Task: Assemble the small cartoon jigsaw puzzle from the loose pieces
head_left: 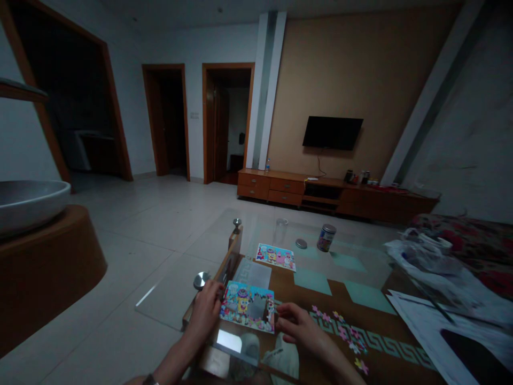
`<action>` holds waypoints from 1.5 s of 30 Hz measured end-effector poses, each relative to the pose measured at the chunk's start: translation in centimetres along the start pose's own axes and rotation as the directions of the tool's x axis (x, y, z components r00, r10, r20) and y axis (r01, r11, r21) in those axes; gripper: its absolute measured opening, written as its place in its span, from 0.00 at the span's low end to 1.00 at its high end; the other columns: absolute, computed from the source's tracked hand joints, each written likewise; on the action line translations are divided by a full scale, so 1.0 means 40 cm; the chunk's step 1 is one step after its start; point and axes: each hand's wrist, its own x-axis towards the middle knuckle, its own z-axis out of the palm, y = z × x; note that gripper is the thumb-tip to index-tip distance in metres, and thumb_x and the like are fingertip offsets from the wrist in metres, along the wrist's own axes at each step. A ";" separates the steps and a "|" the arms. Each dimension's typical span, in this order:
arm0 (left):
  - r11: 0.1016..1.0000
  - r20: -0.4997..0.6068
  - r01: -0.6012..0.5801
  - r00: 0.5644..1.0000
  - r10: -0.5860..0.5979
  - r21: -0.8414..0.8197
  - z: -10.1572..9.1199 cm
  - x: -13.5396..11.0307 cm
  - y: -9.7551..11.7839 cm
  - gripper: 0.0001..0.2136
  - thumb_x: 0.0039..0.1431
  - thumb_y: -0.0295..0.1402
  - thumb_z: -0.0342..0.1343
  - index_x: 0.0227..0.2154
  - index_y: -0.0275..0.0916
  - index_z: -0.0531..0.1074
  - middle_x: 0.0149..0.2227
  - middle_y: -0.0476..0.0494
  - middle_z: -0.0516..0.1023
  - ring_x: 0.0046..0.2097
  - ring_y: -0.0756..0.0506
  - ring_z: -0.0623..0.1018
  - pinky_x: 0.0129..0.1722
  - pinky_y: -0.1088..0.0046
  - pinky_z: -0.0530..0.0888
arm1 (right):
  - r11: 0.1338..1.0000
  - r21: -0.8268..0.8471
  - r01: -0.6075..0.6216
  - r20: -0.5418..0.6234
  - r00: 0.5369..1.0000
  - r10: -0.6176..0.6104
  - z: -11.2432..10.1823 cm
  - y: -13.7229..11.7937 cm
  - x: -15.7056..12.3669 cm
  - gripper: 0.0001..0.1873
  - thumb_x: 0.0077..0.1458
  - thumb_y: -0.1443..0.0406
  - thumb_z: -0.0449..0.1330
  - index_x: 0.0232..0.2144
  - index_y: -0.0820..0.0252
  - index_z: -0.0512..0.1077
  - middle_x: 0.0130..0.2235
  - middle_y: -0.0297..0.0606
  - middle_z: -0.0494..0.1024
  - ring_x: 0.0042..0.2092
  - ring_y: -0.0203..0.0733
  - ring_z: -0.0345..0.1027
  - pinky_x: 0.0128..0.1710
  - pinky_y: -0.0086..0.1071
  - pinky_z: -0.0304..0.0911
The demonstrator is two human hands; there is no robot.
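A colourful cartoon jigsaw puzzle [247, 306] lies on the glass table [360, 267] in front of me, with a gap in its middle. My left hand [206, 310] rests against the puzzle's left edge, fingers curled on it. My right hand [294, 323] sits at the puzzle's right edge, fingers pinched together; what they hold is too small to make out. Several loose pink puzzle pieces [344, 334] are scattered to the right of my right hand. A second cartoon picture [276, 256] lies farther back on the table.
A small tin can [326, 237] and its lid [301, 243] stand at the far side, beside a clear glass [281, 230]. Plastic bags [425, 256] and papers [436, 321] cover the right end. A basin [28, 203] on a wooden stand is at left.
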 end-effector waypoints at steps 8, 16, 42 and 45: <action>0.972 0.080 -0.024 0.997 0.006 0.232 -0.015 -0.011 0.027 0.15 0.52 0.21 0.47 0.36 0.42 0.75 0.37 0.44 0.72 0.45 0.42 0.70 0.44 0.64 0.64 | 0.810 -0.580 0.085 -0.122 0.974 -0.189 -0.021 0.052 0.011 0.07 0.50 0.68 0.53 0.31 0.61 0.71 0.35 0.42 0.77 0.39 0.45 0.70 0.38 0.33 0.60; 0.958 0.095 -0.022 0.996 -0.005 0.287 -0.021 -0.006 0.007 0.13 0.55 0.23 0.48 0.35 0.43 0.75 0.37 0.45 0.71 0.45 0.41 0.69 0.44 0.63 0.62 | 0.686 -0.718 0.117 -0.014 0.983 -0.183 -0.005 0.046 -0.007 0.07 0.51 0.71 0.55 0.31 0.60 0.73 0.35 0.38 0.78 0.38 0.42 0.70 0.36 0.30 0.57; 0.946 0.255 -0.153 0.964 0.079 0.284 -0.012 -0.015 0.039 0.15 0.54 0.22 0.50 0.34 0.48 0.78 0.39 0.45 0.70 0.46 0.42 0.66 0.47 0.60 0.60 | 0.665 -0.741 0.089 -0.027 0.986 -0.162 -0.003 0.041 -0.007 0.07 0.50 0.72 0.56 0.31 0.60 0.73 0.35 0.38 0.78 0.37 0.41 0.69 0.35 0.29 0.55; 0.943 0.258 -0.164 0.962 0.088 0.290 -0.014 -0.015 0.043 0.15 0.55 0.22 0.49 0.34 0.47 0.78 0.39 0.44 0.70 0.46 0.41 0.66 0.46 0.60 0.61 | 0.667 -0.739 0.096 -0.018 0.987 -0.162 -0.003 0.037 -0.009 0.07 0.51 0.72 0.55 0.31 0.60 0.73 0.35 0.38 0.78 0.38 0.41 0.69 0.35 0.29 0.55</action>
